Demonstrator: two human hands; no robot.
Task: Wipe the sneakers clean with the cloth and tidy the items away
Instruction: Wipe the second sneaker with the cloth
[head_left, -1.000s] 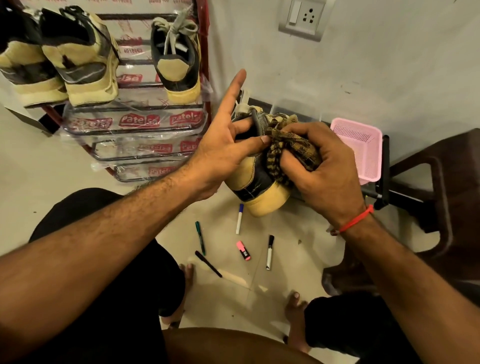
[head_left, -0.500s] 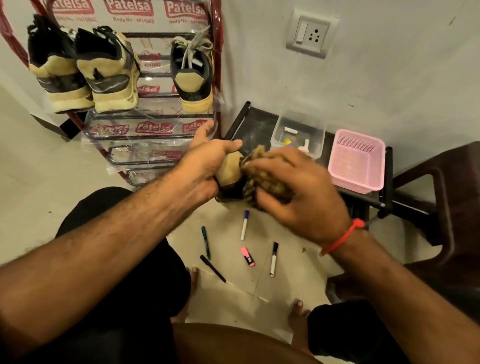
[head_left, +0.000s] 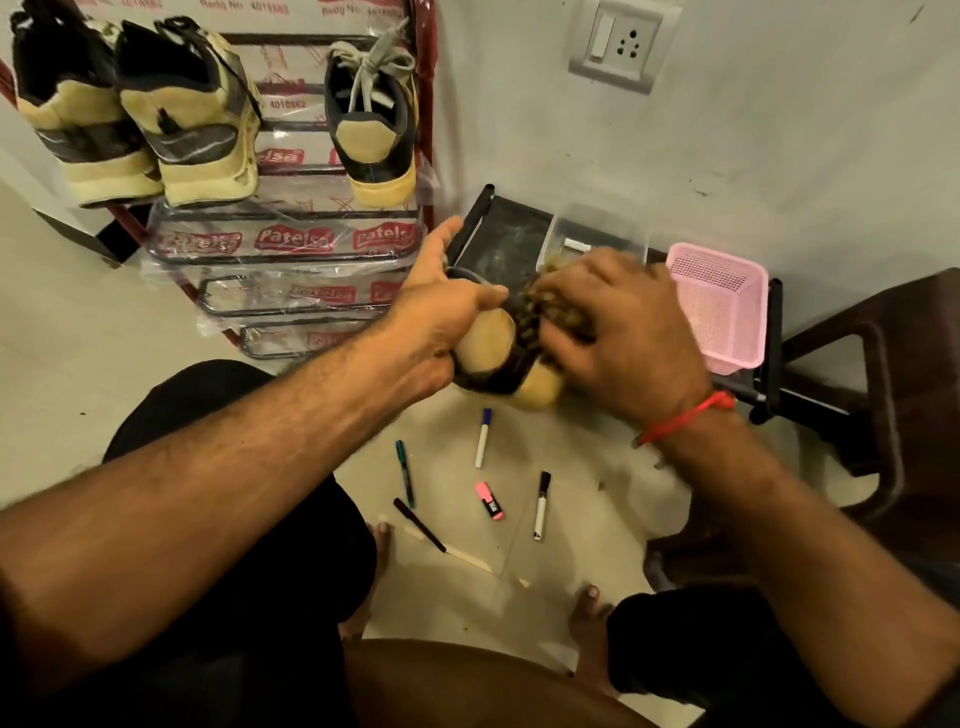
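Three sneakers (head_left: 197, 119) sit on the rack (head_left: 291, 244) in the upper left of the frame, while a fourth sneaker (head_left: 498, 358) is held at centre frame, so wiping is the step in hand. Left hand (head_left: 441, 322) grips the shoe's heel end with the thumb over its top; right hand (head_left: 618, 338), blurred, presses the bunched cloth (head_left: 540, 312) against the upper, fingers curled over it. Next likely calls for racking this shoe, then gathering the pens (head_left: 483, 439) scattered on the floor at lower centre into the pink basket (head_left: 727, 312) or the clear box (head_left: 597, 239).
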